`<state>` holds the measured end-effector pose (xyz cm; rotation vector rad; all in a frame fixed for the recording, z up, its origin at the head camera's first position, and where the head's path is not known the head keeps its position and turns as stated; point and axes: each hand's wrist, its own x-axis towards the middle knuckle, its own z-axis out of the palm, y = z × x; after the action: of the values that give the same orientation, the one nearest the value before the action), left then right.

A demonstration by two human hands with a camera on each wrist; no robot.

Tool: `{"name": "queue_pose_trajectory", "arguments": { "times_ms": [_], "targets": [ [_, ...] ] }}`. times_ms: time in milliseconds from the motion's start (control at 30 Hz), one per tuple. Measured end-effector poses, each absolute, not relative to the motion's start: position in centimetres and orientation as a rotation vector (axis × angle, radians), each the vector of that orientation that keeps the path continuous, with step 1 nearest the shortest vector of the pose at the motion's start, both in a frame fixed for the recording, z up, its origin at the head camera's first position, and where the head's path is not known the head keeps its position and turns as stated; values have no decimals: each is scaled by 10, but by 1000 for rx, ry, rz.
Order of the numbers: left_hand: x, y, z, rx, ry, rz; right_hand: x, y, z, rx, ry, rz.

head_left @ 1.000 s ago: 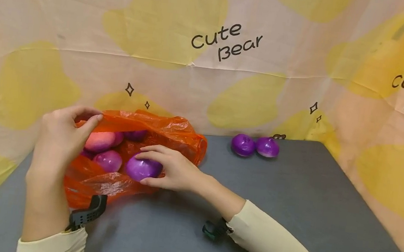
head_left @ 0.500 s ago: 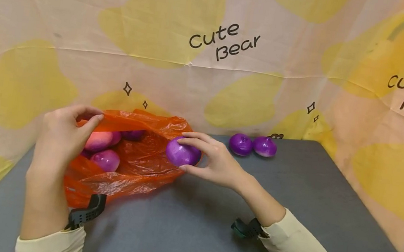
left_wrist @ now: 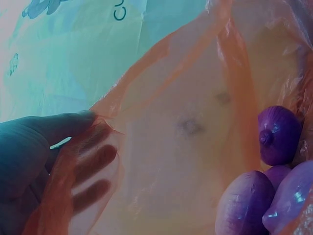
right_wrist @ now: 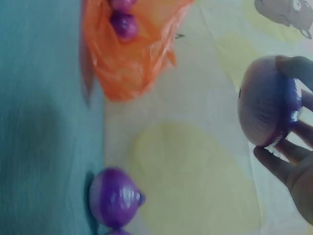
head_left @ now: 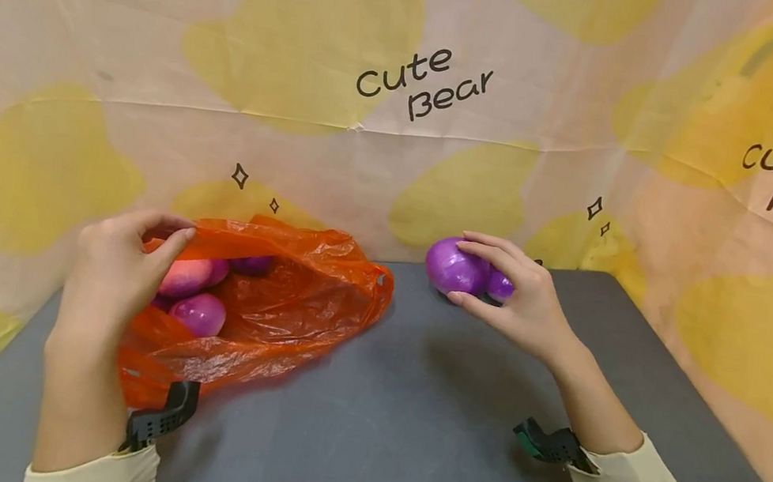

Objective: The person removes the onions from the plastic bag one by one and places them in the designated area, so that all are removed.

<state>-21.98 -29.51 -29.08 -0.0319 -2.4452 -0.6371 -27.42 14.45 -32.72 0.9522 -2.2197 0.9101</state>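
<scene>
My left hand (head_left: 107,273) pinches the upper edge of an orange plastic bag (head_left: 301,303), lifting it so the mouth gapes; some fingers show through the film in the left wrist view. Inside lie several glossy purple onions (head_left: 199,315), mostly toward the bag's left end. My right hand (head_left: 529,309) grips another purple onion (head_left: 453,266) between thumb and fingers, raised above the table in the right wrist view. Behind it in the head view, an onion (head_left: 499,286) on the table is partly hidden. The right wrist view shows two table onions, the nearer one (right_wrist: 115,197) pointed at its tip.
The grey table (head_left: 349,443) meets a hanging pink and yellow cloth (head_left: 295,159) with printed lettering right behind the onions. Its right edge slants toward the cloth on that side. A dark device (head_left: 162,418) sits on the left wrist, and another (head_left: 552,444) on the right.
My right hand has carried the onion out of the bag, up and to the right, to the two table onions. The left hand keeps its pinch on the bag edge.
</scene>
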Motion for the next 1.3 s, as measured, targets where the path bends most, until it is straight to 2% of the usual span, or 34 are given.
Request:
{"name": "queue_pose_trajectory", "arguments": {
  "times_ms": [333,767,1300],
  "targets": [
    [-217,-298,-289,60,-2505,-646,-290,178,-320,837,-2174,812],
    [-214,-297,-289,41,-2475,-632,-295,223,-311,646,-2147,829],
    [-213,-296,-286,54,-2508,-664,-324,263,-339,442,-2248,752]
  ]
}}
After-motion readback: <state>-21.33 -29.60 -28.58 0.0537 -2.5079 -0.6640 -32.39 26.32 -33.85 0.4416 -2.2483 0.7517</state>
